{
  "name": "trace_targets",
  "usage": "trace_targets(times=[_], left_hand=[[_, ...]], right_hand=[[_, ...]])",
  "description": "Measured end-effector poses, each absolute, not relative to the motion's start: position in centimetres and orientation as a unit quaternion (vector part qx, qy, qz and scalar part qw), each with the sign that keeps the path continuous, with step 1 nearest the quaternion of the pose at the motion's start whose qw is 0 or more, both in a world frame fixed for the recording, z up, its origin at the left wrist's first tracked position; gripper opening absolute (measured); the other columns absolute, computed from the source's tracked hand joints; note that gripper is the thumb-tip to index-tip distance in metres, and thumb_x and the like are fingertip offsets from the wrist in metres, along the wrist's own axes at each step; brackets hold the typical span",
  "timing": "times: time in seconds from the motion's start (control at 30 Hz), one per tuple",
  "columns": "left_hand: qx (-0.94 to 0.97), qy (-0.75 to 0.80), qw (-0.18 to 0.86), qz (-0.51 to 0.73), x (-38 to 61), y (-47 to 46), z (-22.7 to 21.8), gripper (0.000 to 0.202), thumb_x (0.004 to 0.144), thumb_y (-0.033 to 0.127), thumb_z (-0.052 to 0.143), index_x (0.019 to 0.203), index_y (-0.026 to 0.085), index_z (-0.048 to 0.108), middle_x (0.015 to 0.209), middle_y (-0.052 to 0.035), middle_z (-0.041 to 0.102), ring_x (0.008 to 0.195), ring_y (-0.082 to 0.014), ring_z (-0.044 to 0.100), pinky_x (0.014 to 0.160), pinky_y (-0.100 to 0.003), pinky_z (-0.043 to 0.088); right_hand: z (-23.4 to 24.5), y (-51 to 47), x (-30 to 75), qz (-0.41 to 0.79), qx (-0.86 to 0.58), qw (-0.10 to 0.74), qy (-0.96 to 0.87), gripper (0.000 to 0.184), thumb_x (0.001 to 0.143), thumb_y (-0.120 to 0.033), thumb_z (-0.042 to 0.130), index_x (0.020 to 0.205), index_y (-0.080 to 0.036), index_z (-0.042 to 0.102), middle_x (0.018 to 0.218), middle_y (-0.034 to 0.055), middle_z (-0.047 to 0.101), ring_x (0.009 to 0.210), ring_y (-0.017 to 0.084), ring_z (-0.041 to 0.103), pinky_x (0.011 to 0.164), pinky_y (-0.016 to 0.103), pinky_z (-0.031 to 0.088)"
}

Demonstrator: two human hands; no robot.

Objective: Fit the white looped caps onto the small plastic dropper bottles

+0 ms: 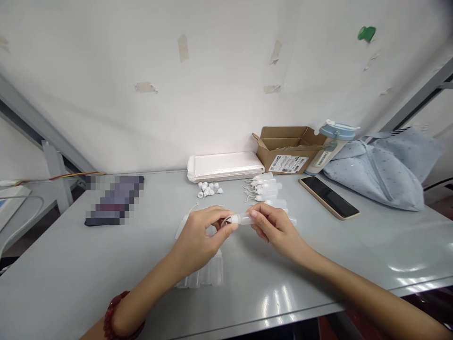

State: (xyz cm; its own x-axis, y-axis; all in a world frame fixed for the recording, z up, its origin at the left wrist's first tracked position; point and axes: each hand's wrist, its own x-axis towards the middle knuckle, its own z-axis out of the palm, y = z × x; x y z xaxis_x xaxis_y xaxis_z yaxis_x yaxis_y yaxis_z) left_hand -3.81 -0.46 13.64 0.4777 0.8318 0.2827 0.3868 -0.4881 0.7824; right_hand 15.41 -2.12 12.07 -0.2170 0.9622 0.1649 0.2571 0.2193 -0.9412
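Both my hands meet over the middle of the grey table (71, 274). My right hand (274, 226) pinches a small clear plastic bottle (244, 218) held sideways. My left hand (200, 236) closes its fingertips on the bottle's left end, where a small cap or tip sits. A row of similar clear bottles (208, 276) lies under my left wrist. More bottles with white tips (266, 186) lie in a cluster just beyond my right hand. A small heap of white caps (208, 189) sits farther back.
A stack of flat white bags (226, 166), an open cardboard box (288, 148) and a blue-lidded tumbler (331, 144) stand by the wall. A phone (328, 197) and a light blue bag (382, 165) lie at right. A dark blurred object (115, 200) lies at left.
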Motion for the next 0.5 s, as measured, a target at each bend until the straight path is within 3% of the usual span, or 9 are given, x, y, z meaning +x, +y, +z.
trace_targets(times=[0.13, 0.23, 0.37, 0.5], left_hand=[[0.828, 0.335, 0.233, 0.384, -3.63, -0.53, 13.33, 0.012, 0.085, 0.017, 0.052, 0.087, 0.017, 0.064, 0.077, -0.0026, 0.062, 0.068, -0.0138, 0.053, 0.065, -0.025, 0.042], [0.800, 0.379, 0.327, 0.331, -3.74, -0.42, 13.72, 0.013, 0.086, 0.026, 0.054, 0.084, 0.019, 0.065, 0.077, -0.0016, 0.064, 0.068, -0.0140, 0.055, 0.062, -0.024, 0.043], [0.722, 0.430, 0.477, 0.258, -3.92, -0.41, 14.23, 0.036, 0.090, 0.042, 0.046, 0.070, 0.018, 0.064, 0.068, -0.0011, 0.063, 0.065, -0.0142, 0.059, 0.057, -0.022, 0.044], [0.729, 0.427, 0.468, 0.258, -3.73, -0.74, 14.02, 0.036, 0.089, 0.041, 0.047, 0.066, 0.017, 0.061, 0.061, 0.0000, 0.059, 0.059, -0.0132, 0.056, 0.053, -0.022, 0.042]], right_hand=[[12.21, -1.93, 15.34, 0.460, -0.461, 0.419, -0.632, 0.037, 0.092, -0.045, 0.042, 0.068, -0.017, 0.047, 0.053, -0.0060, 0.038, 0.045, 0.008, 0.035, 0.046, 0.023, 0.029], [12.20, -2.14, 15.37, 0.420, -0.455, 0.430, -0.657, 0.031, 0.093, -0.041, 0.043, 0.079, -0.016, 0.054, 0.056, -0.0045, 0.043, 0.048, 0.009, 0.041, 0.048, 0.024, 0.033], [11.94, -2.55, 15.45, 0.321, -0.451, 0.433, -0.711, 0.024, 0.092, -0.036, 0.045, 0.093, -0.016, 0.059, 0.060, -0.0021, 0.050, 0.053, 0.011, 0.047, 0.050, 0.024, 0.036], [11.92, -2.67, 15.49, 0.277, -0.450, 0.429, -0.733, 0.025, 0.093, -0.034, 0.043, 0.093, -0.016, 0.059, 0.056, -0.0032, 0.047, 0.050, 0.011, 0.044, 0.050, 0.024, 0.034]])
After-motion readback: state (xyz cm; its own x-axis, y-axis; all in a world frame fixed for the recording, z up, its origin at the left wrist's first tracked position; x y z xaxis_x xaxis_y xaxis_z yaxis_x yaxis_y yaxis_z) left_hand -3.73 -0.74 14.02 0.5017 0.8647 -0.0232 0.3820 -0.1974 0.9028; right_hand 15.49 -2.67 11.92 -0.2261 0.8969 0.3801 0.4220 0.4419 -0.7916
